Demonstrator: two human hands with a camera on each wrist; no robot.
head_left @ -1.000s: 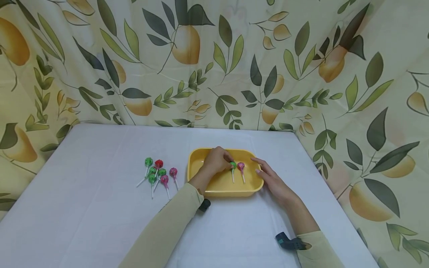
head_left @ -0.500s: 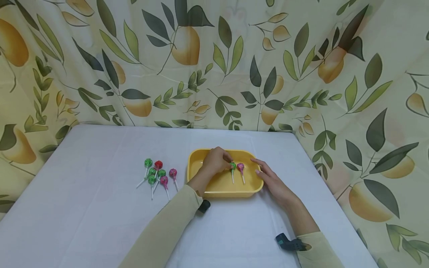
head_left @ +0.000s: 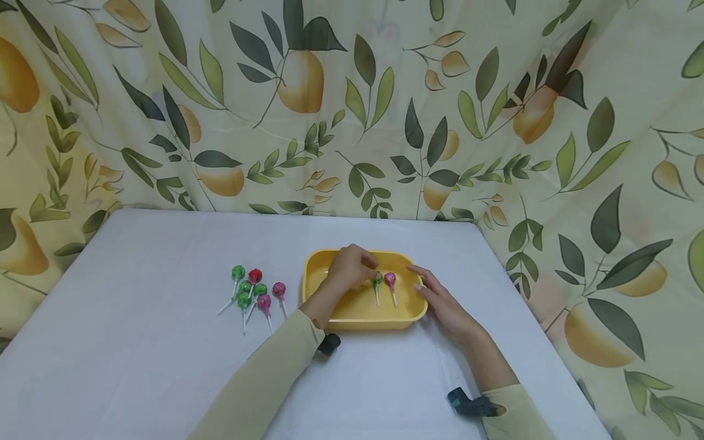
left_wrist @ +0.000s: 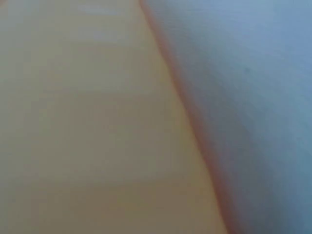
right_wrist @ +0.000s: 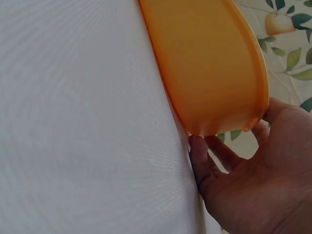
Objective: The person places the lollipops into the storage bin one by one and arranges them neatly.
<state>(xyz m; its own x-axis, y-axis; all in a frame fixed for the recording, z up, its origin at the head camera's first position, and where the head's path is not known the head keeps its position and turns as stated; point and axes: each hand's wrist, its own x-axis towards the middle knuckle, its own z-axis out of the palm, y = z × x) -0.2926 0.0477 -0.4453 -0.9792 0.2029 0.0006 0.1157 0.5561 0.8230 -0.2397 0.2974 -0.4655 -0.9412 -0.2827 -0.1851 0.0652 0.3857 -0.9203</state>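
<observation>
In the head view, my left hand (head_left: 348,269) reaches into a yellow tray (head_left: 352,324), thumb and fingertips pinching the head of a green lollipop (head_left: 377,287). Beside it in the tray lies a pink lollipop (head_left: 390,282), stick pointing toward me. My right hand (head_left: 448,305) holds the tray's right end. In the right wrist view, that hand (right_wrist: 263,170) has fingertips against the outer wall of the tray (right_wrist: 209,63) and a digit hooked over its rim. The left wrist view holds only a blurred close-up of the tray wall (left_wrist: 107,136); the left fingers are out of sight there.
Left of the tray, a loose cluster of several lollipops lies on the white-covered table (head_left: 137,354), including a red lollipop (head_left: 255,276), a green lollipop (head_left: 238,272) and a pink lollipop (head_left: 278,288). A fruit-patterned curtain (head_left: 330,140) stands behind the table.
The whole head view has shifted slightly, so everything sits a little lower and further left. Both hands, the tray and the lollipops otherwise keep their places.
</observation>
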